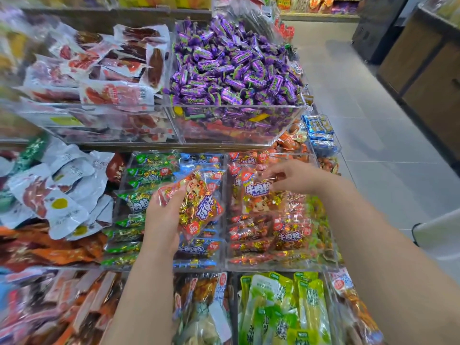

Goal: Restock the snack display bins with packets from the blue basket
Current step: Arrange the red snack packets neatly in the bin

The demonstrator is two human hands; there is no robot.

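Your left hand (pixel 161 220) grips a red packet (pixel 196 202), held ready above the blue packets (pixel 199 249). Your right hand (pixel 296 178) pinches a second red packet (pixel 258 192) by its top, near the back edge of the clear bin (pixel 281 266), probably to lay it label-up among matching packets. The blue basket is out of view.
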